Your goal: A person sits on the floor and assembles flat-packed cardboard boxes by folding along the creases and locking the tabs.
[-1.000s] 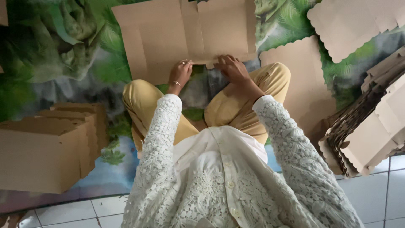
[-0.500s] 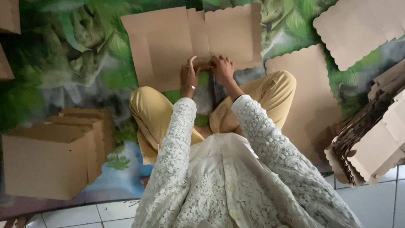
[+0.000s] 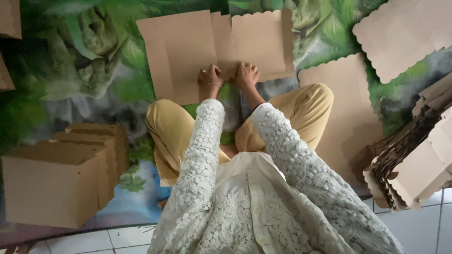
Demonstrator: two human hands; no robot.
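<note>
Your left hand (image 3: 210, 77) and right hand (image 3: 246, 74) pressed side by side, fingers curled down, on the near edge of the flat cardboard sheet (image 3: 188, 47), which lay on the floor mat (image 3: 70, 70) before your knees.

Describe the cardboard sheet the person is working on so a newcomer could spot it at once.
On the green leaf-print mat, look just beyond the person's crossed legs. The flat cardboard sheet lies there under the left hand and right hand. Unlike neighbouring sheets, it is creased into panels and touched by hands.
</note>
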